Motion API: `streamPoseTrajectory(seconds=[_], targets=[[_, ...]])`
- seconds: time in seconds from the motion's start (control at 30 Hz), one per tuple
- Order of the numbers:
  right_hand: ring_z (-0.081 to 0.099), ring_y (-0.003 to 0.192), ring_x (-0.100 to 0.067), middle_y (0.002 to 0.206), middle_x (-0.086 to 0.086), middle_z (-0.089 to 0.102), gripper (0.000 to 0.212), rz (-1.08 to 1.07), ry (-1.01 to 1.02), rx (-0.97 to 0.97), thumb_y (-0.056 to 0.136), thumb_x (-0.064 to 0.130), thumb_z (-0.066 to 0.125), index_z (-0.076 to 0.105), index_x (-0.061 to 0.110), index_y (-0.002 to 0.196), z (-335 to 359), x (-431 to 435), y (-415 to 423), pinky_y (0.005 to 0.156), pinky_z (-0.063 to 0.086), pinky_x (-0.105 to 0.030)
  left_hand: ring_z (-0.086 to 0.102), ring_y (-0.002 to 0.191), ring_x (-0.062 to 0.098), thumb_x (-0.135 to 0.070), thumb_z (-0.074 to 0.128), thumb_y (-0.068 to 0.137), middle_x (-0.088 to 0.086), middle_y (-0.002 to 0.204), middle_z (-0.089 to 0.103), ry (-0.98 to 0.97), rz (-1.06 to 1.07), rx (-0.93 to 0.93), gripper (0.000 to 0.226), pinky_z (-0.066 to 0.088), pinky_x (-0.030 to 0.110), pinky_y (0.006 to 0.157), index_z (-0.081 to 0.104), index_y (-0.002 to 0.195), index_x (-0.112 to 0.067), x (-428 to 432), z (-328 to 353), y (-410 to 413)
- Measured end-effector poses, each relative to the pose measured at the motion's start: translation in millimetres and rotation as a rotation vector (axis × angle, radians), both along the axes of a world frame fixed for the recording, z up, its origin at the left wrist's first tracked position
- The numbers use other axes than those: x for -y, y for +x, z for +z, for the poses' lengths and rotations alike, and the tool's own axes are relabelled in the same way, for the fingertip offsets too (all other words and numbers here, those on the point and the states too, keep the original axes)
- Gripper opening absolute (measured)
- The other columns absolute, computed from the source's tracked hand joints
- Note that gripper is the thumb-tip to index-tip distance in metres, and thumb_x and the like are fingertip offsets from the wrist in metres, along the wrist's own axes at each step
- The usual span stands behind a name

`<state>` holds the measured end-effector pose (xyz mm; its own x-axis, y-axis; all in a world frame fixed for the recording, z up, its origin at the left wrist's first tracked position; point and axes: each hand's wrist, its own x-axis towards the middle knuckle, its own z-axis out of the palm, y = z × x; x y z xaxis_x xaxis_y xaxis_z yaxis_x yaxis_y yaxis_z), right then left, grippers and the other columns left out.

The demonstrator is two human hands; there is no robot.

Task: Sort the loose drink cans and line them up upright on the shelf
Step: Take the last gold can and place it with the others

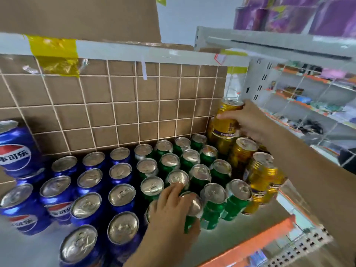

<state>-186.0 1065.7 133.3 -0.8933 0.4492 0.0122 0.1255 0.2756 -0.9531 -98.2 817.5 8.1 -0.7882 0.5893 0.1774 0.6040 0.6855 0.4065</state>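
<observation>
Upright cans fill the white shelf [240, 236]: blue Pepsi cans [123, 193] on the left, green cans [200, 178] in the middle, gold cans [244, 151] on the right. My right hand [248, 120] grips a gold can [224, 122] held above the back right corner, over other gold cans. My left hand [169, 207] rests on the front green can [192, 209], fingers wrapped around its top. One blue Pepsi can [15, 147] sits stacked on others at the far left.
A wire grid over brown cardboard [115, 105] backs the shelf. An orange price rail [248, 245] runs along the front edge. A cardboard box [81, 16] sits overhead. Other shelves [308, 97] with goods stand to the right.
</observation>
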Motion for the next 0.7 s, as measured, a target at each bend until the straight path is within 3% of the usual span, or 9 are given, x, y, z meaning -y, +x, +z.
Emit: streamPoseTrajectory(seconds=[0.07, 0.17, 0.23, 0.37, 0.47, 0.53, 0.7], targets=[[0.067, 0.097, -0.025, 0.113, -0.013, 0.067, 0.073, 0.048, -0.073, 0.003, 0.061, 0.012, 0.086, 0.052, 0.007, 0.126, -4.4, -23.0, -21.8, 0.082, 0.056, -0.040, 0.055, 0.118, 0.021, -0.052, 0.053, 0.060, -0.006, 0.128, 0.059, 0.004, 0.017, -0.009, 0.053, 0.050, 0.041, 0.088, 0.049, 0.111, -0.038, -1.1, -8.1, 2.3], [0.067, 0.094, -0.020, 0.110, -0.009, 0.068, 0.065, 0.053, -0.105, 0.024, 0.065, 0.008, 0.084, 0.054, 0.006, 0.123, -10.4, -46.1, -46.5, 0.079, 0.053, -0.033, 0.069, 0.098, 0.024, -0.053, 0.050, 0.054, 0.000, 0.113, 0.070, -0.025, 0.031, -0.069, 0.058, 0.037, 0.034, 0.090, 0.050, 0.109, -0.032, -7.1, -23.4, 5.7], [0.064, 0.096, -0.017, 0.109, -0.005, 0.068, 0.058, 0.062, -0.065, 0.024, 0.067, 0.009, 0.083, 0.057, 0.008, 0.120, -12.2, -55.1, -59.2, 0.070, 0.047, -0.026, 0.070, 0.095, 0.023, -0.053, 0.043, 0.058, -0.002, 0.108, 0.071, -0.015, 0.083, -0.106, 0.055, 0.033, 0.032, 0.088, 0.049, 0.109, -0.033, -11.2, -23.3, 9.2], [0.061, 0.109, -0.023, 0.118, -0.006, 0.064, 0.094, 0.053, 0.048, 0.026, 0.043, 0.039, 0.094, 0.053, 0.013, 0.124, -19.1, -64.4, -83.3, 0.086, 0.049, -0.036, 0.067, 0.101, 0.018, -0.057, 0.044, 0.055, -0.008, 0.104, 0.071, -0.006, 0.158, -0.135, 0.054, 0.033, 0.029, 0.087, 0.050, 0.105, -0.038, -16.8, -18.0, 8.5], [0.052, 0.121, -0.027, 0.133, -0.007, 0.053, 0.102, 0.030, 0.192, 0.050, 0.054, 0.047, 0.088, 0.037, 0.012, 0.136, -21.2, -56.9, -83.5, 0.096, 0.047, -0.044, 0.050, 0.110, 0.012, -0.061, 0.049, 0.056, -0.010, 0.107, 0.068, 0.017, 0.169, -0.161, 0.053, 0.033, 0.028, 0.089, 0.052, 0.105, -0.039, -17.0, -22.0, 7.5], [0.046, 0.128, -0.028, 0.141, -0.009, 0.044, 0.102, 0.020, 0.249, 0.048, 0.064, 0.042, 0.085, 0.026, 0.011, 0.142, -23.1, -55.2, -84.5, 0.099, 0.044, -0.040, 0.047, 0.111, 0.012, -0.061, 0.050, 0.057, -0.009, 0.108, 0.068, 0.008, 0.166, -0.191, 0.054, 0.034, 0.029, 0.089, 0.052, 0.106, -0.039, -16.5, -27.1, 6.1], [0.045, 0.128, -0.028, 0.142, -0.009, 0.044, 0.098, 0.030, 0.309, 0.069, 0.066, 0.042, 0.083, 0.028, 0.014, 0.142, -27.9, -61.7, -82.6, 0.099, 0.041, -0.040, 0.049, 0.110, 0.011, -0.064, 0.051, 0.056, -0.011, 0.109, 0.067, 0.005, 0.183, -0.231, 0.056, 0.034, 0.028, 0.090, 0.053, 0.107, -0.041, -16.8, -31.5, 4.1]])
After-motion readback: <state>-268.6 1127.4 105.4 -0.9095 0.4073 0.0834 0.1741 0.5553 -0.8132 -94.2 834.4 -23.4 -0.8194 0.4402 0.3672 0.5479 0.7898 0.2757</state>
